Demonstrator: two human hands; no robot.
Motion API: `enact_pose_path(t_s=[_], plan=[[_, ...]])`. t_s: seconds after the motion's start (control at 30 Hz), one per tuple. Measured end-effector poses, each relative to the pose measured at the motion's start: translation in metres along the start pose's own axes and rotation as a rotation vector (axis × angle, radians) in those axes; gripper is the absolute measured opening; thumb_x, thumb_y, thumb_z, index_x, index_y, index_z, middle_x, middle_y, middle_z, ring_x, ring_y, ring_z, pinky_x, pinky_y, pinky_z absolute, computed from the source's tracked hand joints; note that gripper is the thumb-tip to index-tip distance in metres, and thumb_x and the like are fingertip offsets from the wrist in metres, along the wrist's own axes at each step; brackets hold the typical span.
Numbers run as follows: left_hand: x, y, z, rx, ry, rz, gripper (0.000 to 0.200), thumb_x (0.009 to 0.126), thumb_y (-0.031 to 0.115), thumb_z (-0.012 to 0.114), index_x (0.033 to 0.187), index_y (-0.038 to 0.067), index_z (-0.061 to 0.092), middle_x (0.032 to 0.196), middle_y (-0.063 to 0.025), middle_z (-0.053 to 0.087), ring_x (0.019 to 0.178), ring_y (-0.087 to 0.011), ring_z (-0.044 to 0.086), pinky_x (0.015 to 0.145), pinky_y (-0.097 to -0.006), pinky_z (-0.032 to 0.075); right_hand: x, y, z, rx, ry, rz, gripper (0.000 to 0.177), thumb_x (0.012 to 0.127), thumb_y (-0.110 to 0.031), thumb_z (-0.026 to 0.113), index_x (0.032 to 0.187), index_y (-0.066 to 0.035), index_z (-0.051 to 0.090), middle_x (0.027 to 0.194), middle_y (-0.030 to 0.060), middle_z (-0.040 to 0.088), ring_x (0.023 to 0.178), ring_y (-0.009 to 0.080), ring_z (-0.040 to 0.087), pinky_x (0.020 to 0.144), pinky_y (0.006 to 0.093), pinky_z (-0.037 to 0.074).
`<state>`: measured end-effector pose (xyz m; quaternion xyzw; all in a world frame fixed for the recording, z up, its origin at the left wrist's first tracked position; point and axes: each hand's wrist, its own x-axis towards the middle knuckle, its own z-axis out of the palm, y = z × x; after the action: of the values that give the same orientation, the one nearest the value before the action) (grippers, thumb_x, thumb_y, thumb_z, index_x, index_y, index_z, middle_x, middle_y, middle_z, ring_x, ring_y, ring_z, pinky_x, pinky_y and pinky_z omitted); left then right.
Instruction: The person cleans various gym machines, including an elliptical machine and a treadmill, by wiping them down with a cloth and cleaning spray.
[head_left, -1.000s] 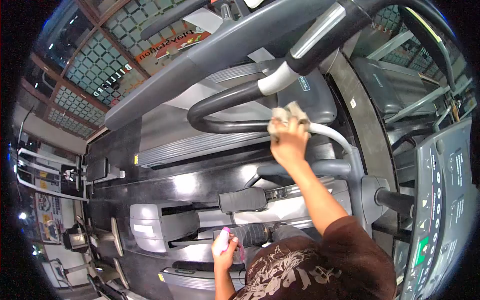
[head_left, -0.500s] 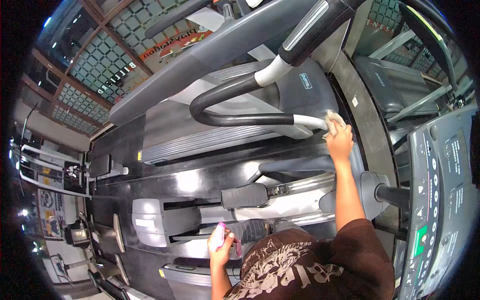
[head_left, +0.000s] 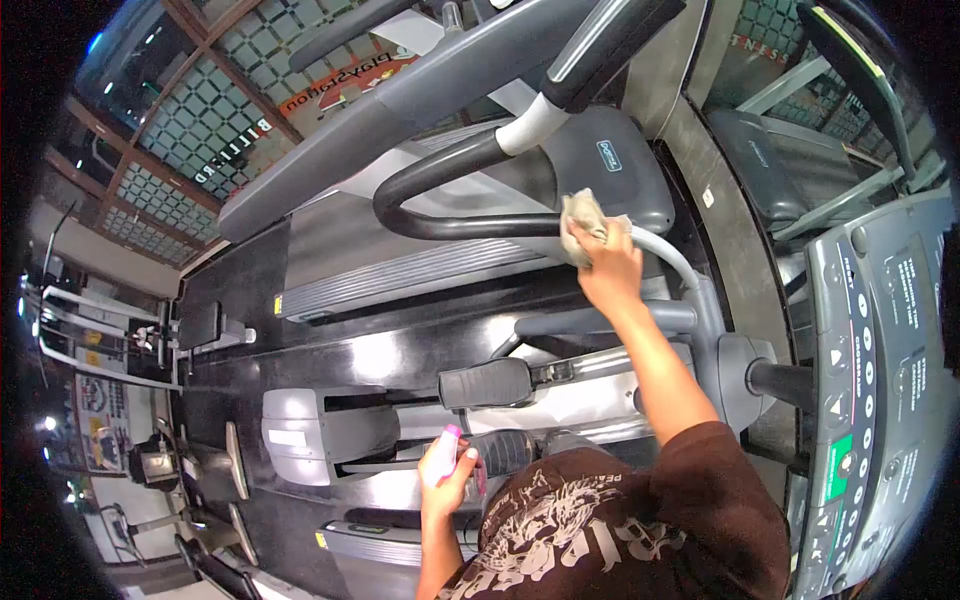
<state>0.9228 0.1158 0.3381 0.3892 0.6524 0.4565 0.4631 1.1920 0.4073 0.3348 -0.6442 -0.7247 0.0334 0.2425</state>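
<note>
My right hand (head_left: 612,272) is closed around a crumpled beige cloth (head_left: 585,222), which is pressed against the handlebar (head_left: 480,227) of an elliptical trainer. The cloth wraps the bar where the black grip meets the white tube. Lower down, near my body, my left hand (head_left: 445,480) grips a small spray bottle with a pink and white top (head_left: 447,448). Its lower part is mostly hidden by my fingers. Close to the left hand is one of the trainer's black foot pedals (head_left: 500,453); a second pedal (head_left: 485,386) lies beyond it.
The trainer's console (head_left: 875,370) stands at my right. Across from me is a treadmill (head_left: 430,275) with a long grey side rail (head_left: 370,125). A mirror (head_left: 800,160) fills the upper right. Weight benches (head_left: 205,325) stand at the far left on the black floor (head_left: 350,355).
My right hand has moved left along the handlebar with the cloth, from the lower white tube to the end of the black grip. The left hand still holds the bottle, slightly shifted.
</note>
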Motion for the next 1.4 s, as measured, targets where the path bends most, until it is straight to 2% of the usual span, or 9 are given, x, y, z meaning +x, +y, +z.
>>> enact_pose_path(t_s=[0.3,0.5,0.7,0.93,1.03,1.07,1.17,1.27,1.4], plan=[[-0.033,-0.021,-0.030,-0.105,0.254,-0.154,0.020,0.085,0.005,0.073,0.102,0.000,0.065,0.082,-0.0015,0.064,0.074,-0.0095,0.059,0.068,-0.0265,0.050,-0.035,0.182,0.032,0.098,0.273,0.293,0.046,0.086,-0.017,0.066,0.133,-0.020,0.063,0.129,0.0182,0.060,0.105,0.0367,0.060,0.088,0.0449,0.050],[-0.012,-0.027,-0.031,-0.122,0.196,-0.094,0.019,0.086,0.005,0.072,0.103,0.000,0.064,0.080,-0.0010,0.064,0.070,-0.0088,0.059,0.065,-0.0256,0.049,-0.010,0.132,0.032,0.177,0.508,0.073,0.024,0.086,-0.012,0.068,0.108,-0.004,0.072,0.121,0.0192,0.066,0.114,0.0374,0.056,0.103,0.0454,0.040],[0.015,0.013,0.016,0.063,-0.074,0.149,0.018,0.086,0.004,0.072,0.100,-0.003,0.062,0.077,-0.0056,0.067,0.067,-0.0112,0.062,0.061,-0.0261,0.051,-0.011,0.008,0.021,0.306,0.120,0.145,0.060,0.081,-0.016,0.069,0.138,-0.033,0.058,0.129,0.0180,0.049,0.117,0.0415,0.049,0.100,0.0527,0.043],[-0.002,0.014,0.006,0.086,-0.049,0.125,0.021,0.084,0.007,0.073,0.099,-0.002,0.063,0.076,-0.0040,0.065,0.065,-0.0101,0.059,0.060,-0.0256,0.049,-0.045,0.109,0.035,-0.126,0.205,0.148,0.084,0.076,-0.010,0.069,0.145,-0.051,0.043,0.125,0.0128,0.052,0.108,0.0363,0.055,0.085,0.0492,0.048],[-0.017,-0.003,-0.011,0.019,0.068,-0.005,0.021,0.084,0.007,0.073,0.100,-0.001,0.063,0.076,-0.0021,0.063,0.064,-0.0097,0.058,0.060,-0.0252,0.048,-0.062,0.176,0.053,0.151,0.279,0.465,0.061,0.088,-0.010,0.060,0.145,-0.031,0.051,0.123,0.0199,0.059,0.113,0.0404,0.058,0.094,0.0498,0.048],[-0.022,-0.001,-0.013,0.007,0.106,-0.063,0.020,0.084,0.008,0.073,0.100,0.000,0.063,0.077,-0.0010,0.062,0.065,-0.0094,0.056,0.060,-0.0253,0.047,-0.068,0.207,0.062,0.303,0.515,0.222,0.051,0.093,-0.016,0.056,0.144,-0.019,0.052,0.133,0.0209,0.058,0.118,0.0400,0.057,0.099,0.0474,0.047],[-0.026,-0.004,-0.016,-0.070,0.138,-0.097,0.020,0.084,0.008,0.073,0.100,0.001,0.064,0.077,-0.0011,0.062,0.066,-0.0090,0.056,0.060,-0.0256,0.047,-0.077,0.228,0.031,0.160,-0.030,0.645,0.052,0.098,-0.030,0.053,0.142,-0.005,0.050,0.145,0.0199,0.050,0.125,0.0382,0.054,0.102,0.0453,0.045],[-0.019,-0.010,-0.007,-0.011,0.074,-0.079,0.024,0.085,0.009,0.074,0.104,-0.001,0.063,0.080,-0.0024,0.065,0.065,-0.0092,0.058,0.060,-0.0256,0.048,-0.084,0.253,0.041,0.184,-0.022,0.627,0.051,0.098,-0.035,0.055,0.140,-0.006,0.053,0.132,0.0189,0.061,0.117,0.0347,0.060,0.098,0.0436,0.047],[0.006,0.004,0.026,-0.024,-0.134,0.011,0.022,0.087,0.009,0.074,0.103,-0.001,0.065,0.082,-0.0027,0.066,0.069,-0.0099,0.063,0.061,-0.0267,0.052,-0.107,0.176,0.013,0.922,-0.282,0.830,0.049,0.097,-0.041,0.060,0.130,-0.006,0.061,0.116,0.0121,0.069,0.105,0.0227,0.065,0.093,0.0378,0.050]])
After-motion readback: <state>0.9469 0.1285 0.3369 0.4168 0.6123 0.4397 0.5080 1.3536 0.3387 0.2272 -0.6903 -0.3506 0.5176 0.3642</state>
